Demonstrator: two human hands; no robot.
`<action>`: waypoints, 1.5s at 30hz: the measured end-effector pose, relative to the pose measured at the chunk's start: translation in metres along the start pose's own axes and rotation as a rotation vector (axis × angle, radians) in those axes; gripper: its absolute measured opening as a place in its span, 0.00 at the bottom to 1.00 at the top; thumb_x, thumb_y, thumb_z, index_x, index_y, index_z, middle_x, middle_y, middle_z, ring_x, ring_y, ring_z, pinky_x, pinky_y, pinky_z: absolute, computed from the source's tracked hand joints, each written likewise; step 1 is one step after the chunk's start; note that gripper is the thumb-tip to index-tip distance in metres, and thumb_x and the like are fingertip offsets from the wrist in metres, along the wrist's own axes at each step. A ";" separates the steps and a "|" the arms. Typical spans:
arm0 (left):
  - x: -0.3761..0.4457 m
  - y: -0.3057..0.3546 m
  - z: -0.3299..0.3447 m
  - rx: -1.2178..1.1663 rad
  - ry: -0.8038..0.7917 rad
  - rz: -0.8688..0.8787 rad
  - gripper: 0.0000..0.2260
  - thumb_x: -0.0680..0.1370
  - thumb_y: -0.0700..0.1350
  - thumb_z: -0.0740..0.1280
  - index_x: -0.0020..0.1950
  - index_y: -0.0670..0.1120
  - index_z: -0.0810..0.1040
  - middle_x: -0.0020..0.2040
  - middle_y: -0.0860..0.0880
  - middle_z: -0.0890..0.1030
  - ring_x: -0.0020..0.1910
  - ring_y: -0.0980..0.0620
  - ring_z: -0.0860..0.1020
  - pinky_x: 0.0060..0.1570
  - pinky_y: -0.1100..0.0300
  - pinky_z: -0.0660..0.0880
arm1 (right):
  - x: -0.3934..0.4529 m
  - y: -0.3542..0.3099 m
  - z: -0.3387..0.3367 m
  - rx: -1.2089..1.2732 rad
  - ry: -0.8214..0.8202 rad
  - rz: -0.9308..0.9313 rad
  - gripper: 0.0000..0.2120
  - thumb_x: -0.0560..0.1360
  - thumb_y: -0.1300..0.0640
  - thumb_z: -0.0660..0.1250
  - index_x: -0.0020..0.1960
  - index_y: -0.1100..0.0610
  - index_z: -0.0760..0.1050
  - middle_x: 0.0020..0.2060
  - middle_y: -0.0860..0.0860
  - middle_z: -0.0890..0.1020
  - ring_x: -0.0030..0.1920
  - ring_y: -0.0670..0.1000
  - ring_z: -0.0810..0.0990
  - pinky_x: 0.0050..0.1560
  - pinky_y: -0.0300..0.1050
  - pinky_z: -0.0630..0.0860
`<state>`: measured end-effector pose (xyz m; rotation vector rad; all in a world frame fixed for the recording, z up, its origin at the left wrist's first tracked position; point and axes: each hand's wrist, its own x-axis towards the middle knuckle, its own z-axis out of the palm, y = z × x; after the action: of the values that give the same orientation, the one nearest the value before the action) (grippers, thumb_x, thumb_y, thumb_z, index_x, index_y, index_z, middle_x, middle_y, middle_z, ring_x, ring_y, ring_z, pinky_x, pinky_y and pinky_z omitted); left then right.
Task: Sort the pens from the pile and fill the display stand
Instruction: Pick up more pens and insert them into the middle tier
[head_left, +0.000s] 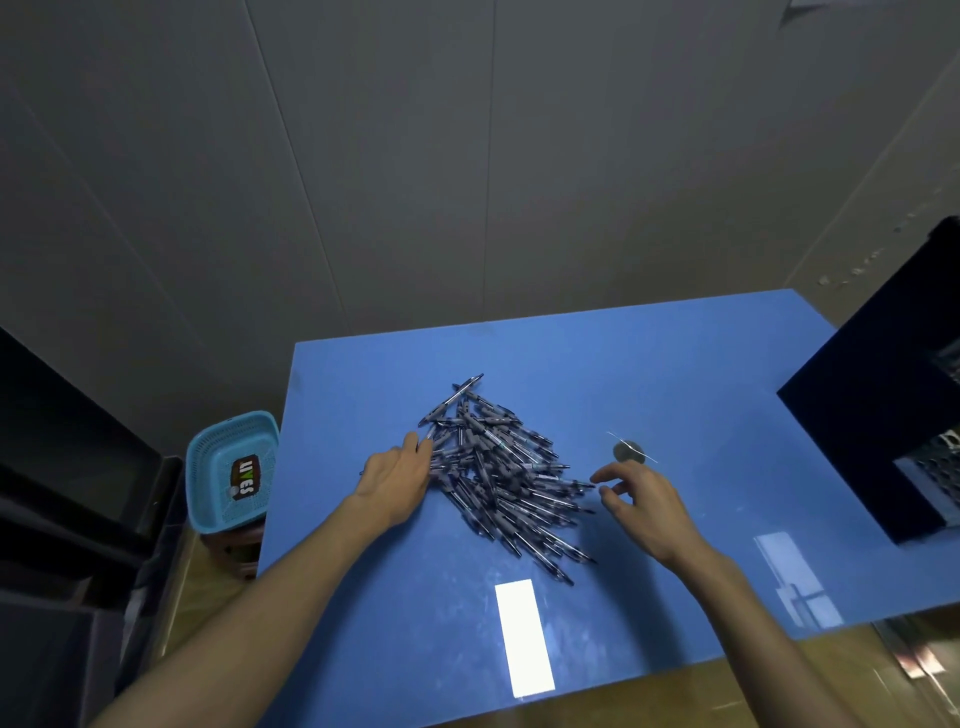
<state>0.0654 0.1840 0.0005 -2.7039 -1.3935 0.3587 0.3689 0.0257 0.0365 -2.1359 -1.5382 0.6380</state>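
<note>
Left hand (397, 480) touching pens (506, 470) | basket (208, 467) holds packet (244, 477)

Grey panelled wall (415, 156), blue table (675, 374), turquoise basket (208, 457) left

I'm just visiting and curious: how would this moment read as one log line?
stage: sorting start | pens: piled on blue table | left hand: touching pile edge | right hand: open beside pile, holding nothing

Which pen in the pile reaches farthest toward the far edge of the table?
The pen at the pile's far tip, slanting up-right, its end poking beyond all the others. The rest lie nearer the two hands.
</note>
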 end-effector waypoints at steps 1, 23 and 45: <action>-0.003 -0.002 0.001 -0.016 0.003 0.003 0.12 0.83 0.45 0.59 0.66 0.44 0.66 0.57 0.44 0.71 0.48 0.43 0.79 0.35 0.51 0.68 | 0.001 0.000 0.000 -0.003 -0.003 -0.004 0.08 0.78 0.58 0.66 0.54 0.48 0.80 0.53 0.44 0.82 0.47 0.43 0.80 0.47 0.41 0.72; -0.041 -0.024 0.010 -0.767 0.076 -0.399 0.15 0.75 0.35 0.57 0.60 0.49 0.68 0.53 0.46 0.75 0.49 0.40 0.76 0.47 0.48 0.73 | 0.017 -0.027 0.001 0.011 -0.007 -0.082 0.08 0.78 0.59 0.65 0.52 0.49 0.81 0.52 0.46 0.82 0.45 0.37 0.78 0.47 0.42 0.71; 0.021 -0.029 0.018 -0.728 0.036 -0.441 0.14 0.78 0.56 0.70 0.43 0.46 0.76 0.38 0.51 0.79 0.40 0.49 0.78 0.33 0.59 0.67 | 0.015 -0.024 -0.007 -0.004 0.002 -0.028 0.09 0.79 0.59 0.65 0.54 0.48 0.80 0.49 0.41 0.76 0.45 0.35 0.77 0.47 0.37 0.69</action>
<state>0.0495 0.2174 -0.0157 -2.7024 -2.4081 -0.2916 0.3589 0.0466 0.0545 -2.1139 -1.5669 0.6240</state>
